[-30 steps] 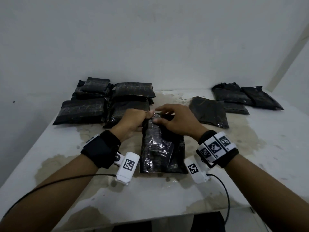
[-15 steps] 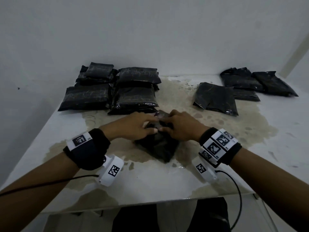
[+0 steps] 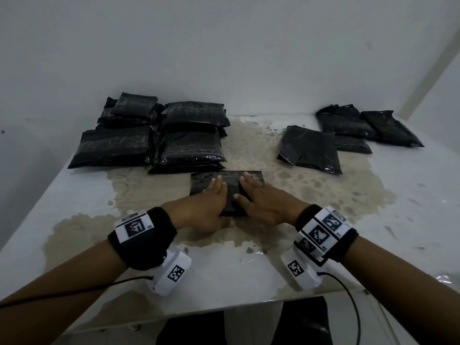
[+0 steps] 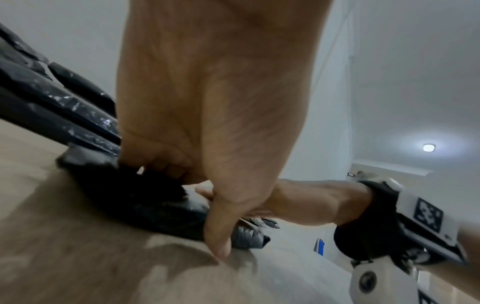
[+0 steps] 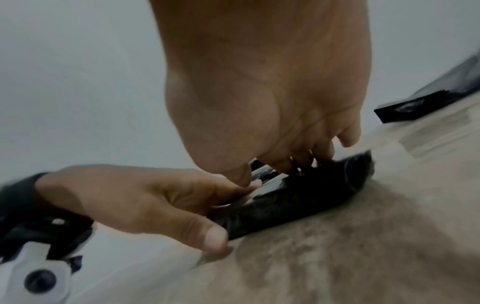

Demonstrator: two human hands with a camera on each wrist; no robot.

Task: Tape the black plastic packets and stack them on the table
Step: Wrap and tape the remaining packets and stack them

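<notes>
A black plastic packet [image 3: 232, 183] lies flat on the table [image 3: 388, 240], just in front of the left stack. My left hand [image 3: 204, 205] presses on its left half with straight fingers. Beside it, my right hand [image 3: 261, 202] lies flat on the right half. In the left wrist view the left hand [image 4: 221, 123] bears down on the packet [image 4: 161, 214], its thumb at the near edge. The right wrist view has the right hand [image 5: 259, 82] with fingertips on the packet [image 5: 298, 201] and the left hand [image 5: 135, 197] next to it. No tape shows.
Several black packets are stacked at the back left [image 3: 154, 138], close behind the pressed packet. One loose packet [image 3: 310, 148] and a few more [image 3: 368, 128] lie at the back right. The white tabletop has a worn brown patch [image 3: 323, 195]. A wall stands right behind.
A second ago both hands pinched the far end of the packet, which lay lengthwise. It now lies shorter, crosswise and further from me, and both hands have flattened onto it.
</notes>
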